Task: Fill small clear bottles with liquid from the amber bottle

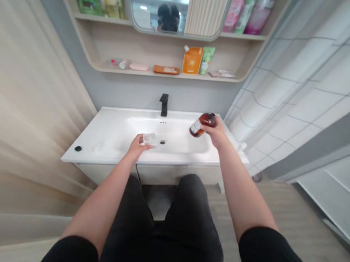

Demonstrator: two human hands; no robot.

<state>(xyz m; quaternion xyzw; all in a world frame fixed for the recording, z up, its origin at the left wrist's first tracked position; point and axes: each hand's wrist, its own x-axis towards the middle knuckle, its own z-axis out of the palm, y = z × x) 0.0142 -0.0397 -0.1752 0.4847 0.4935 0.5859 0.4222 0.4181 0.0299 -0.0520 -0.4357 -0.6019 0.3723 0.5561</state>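
Over the front of the white sink (165, 157), my left hand (136, 145) is closed around a small clear cup (149, 139). The cup looks transparent, and I cannot make out what is in it. Further right, my right hand (213, 132) grips a brown bottle (207, 119) with a white label (196, 127). The bottle is tilted, its dark neck toward the upper right, over the basin's right side. Cup and bottle are well apart, with the drain (162, 142) between them.
A black faucet (164, 104) stands behind the basin. A round dark cap (78, 148) lies on the counter's left end. Above, a shelf (169, 76) holds an orange pouch (192, 60), a green tube (206, 60) and other small items, below a mirror (163, 17). Curtains hang on both sides.
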